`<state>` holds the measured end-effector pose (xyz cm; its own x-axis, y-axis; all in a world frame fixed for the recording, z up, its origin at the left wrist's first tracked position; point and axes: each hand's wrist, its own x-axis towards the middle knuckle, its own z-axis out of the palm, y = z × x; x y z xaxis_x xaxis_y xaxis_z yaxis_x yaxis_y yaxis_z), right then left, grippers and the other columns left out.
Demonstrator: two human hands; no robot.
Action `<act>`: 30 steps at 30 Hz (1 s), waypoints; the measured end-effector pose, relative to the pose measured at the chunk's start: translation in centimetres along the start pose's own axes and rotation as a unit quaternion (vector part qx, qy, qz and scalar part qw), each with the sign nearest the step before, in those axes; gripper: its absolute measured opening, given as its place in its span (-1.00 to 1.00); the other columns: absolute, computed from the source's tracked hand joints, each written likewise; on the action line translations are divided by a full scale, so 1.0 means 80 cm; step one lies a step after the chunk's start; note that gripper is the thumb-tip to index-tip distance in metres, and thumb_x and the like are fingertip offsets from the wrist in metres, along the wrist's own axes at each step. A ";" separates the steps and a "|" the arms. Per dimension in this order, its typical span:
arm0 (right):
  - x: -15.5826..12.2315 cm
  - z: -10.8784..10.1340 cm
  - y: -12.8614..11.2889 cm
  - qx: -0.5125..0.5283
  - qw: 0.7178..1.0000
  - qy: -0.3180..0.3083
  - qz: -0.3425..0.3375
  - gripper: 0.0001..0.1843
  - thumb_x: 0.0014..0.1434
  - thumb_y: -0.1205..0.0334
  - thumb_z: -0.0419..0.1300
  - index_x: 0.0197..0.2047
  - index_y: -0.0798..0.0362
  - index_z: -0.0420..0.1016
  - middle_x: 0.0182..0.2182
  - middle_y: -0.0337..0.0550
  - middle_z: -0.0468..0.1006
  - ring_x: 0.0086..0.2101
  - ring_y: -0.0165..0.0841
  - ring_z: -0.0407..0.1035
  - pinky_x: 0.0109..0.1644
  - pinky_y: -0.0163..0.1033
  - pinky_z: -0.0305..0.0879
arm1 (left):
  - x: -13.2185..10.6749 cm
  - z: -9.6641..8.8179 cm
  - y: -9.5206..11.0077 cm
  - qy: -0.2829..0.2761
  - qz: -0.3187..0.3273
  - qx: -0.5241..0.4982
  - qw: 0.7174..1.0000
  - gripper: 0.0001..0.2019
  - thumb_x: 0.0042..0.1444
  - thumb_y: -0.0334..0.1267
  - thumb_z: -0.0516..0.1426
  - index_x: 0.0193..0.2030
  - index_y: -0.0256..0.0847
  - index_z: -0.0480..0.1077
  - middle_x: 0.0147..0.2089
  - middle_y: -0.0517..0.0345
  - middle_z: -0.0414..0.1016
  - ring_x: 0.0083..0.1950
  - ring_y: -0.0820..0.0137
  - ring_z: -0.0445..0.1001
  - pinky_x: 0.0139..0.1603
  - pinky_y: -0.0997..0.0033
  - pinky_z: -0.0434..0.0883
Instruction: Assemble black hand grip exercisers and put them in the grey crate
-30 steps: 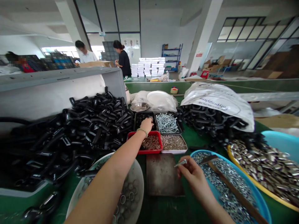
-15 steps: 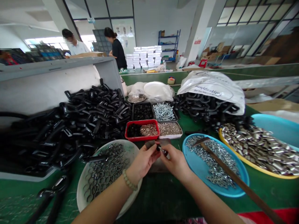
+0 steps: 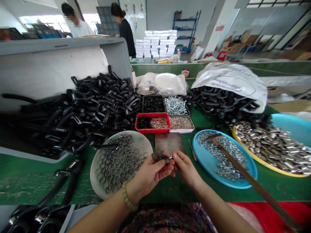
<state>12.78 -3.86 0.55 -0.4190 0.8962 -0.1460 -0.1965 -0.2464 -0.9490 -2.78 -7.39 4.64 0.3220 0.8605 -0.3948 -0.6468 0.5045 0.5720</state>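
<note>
My left hand (image 3: 151,171) and my right hand (image 3: 184,166) meet at the near middle of the green table (image 3: 170,191). Both pinch a small metal screw with a dark piece on it (image 3: 168,159), held between the fingertips. Just beyond them lies a dark metal plate (image 3: 168,144). A white bowl of metal rings (image 3: 116,163) sits to the left of my left hand. A blue dish of small nuts (image 3: 223,158) lies to the right of my right hand.
Piles of black plastic handles (image 3: 92,106) fill the left and the back right under a white sack (image 3: 230,82). Small trays of screws and parts (image 3: 167,115) stand ahead. A yellow-rimmed basin of metal sleeves (image 3: 272,145) is at right. A long stick (image 3: 252,184) rests across the blue dish. Two people stand far back.
My left hand came back from the black tray and joined my right hand on the small screw. Both hands drew nearer to my body, and the view tilted down.
</note>
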 end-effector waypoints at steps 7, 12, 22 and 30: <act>-0.011 0.014 0.004 -0.243 0.967 0.045 -0.063 -0.66 0.18 -0.04 0.11 -0.09 0.01 0.35 -0.46 -0.25 0.45 -0.45 -0.38 0.37 -0.38 -0.30 0.31 | 0.008 -0.026 -0.012 0.063 0.114 0.296 0.946 -0.77 0.02 -0.25 0.21 -0.16 -0.22 0.38 -0.28 0.11 0.54 -0.32 0.37 0.51 -0.23 0.40 0.44; -0.008 0.007 0.003 -0.172 0.985 0.032 -0.010 -0.64 0.25 -0.06 -0.02 -0.16 0.05 0.38 -0.46 -0.20 0.48 -0.50 -0.37 0.42 -0.38 -0.25 0.34 | 0.008 -0.083 0.053 0.167 0.199 0.660 0.705 -0.80 0.14 -0.15 0.07 -0.29 -0.23 0.43 -0.16 -0.08 0.51 -0.03 0.15 0.44 0.09 0.16 0.30; -0.025 0.002 -0.020 -0.293 0.943 -0.071 -0.140 -0.77 0.23 0.38 -0.02 -0.09 0.03 0.36 -0.28 -0.17 0.51 -0.27 -0.42 0.46 -0.11 -0.28 0.35 | 0.034 -0.094 0.097 0.199 0.179 0.742 0.614 -0.78 0.09 -0.16 0.05 -0.31 -0.26 0.43 -0.17 -0.07 0.50 -0.09 0.13 0.43 0.06 0.13 0.31; -0.035 -0.041 -0.026 -0.410 0.872 -0.041 -0.265 -0.50 0.21 0.46 -0.03 0.20 0.03 0.18 0.02 -0.03 0.45 -0.01 -0.33 0.37 0.06 -0.20 0.32 | 0.059 0.011 0.026 -0.018 0.069 0.451 0.890 -0.60 -0.01 -0.22 0.22 -0.02 -0.22 0.28 -0.28 0.12 0.56 -0.24 0.28 0.53 -0.18 0.33 0.43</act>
<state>17.25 -4.62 1.98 -0.5312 0.7660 0.3622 0.3037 0.5712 -0.7626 -1.96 -2.22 4.58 0.3150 0.9121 -0.2622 0.1299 0.2322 0.9639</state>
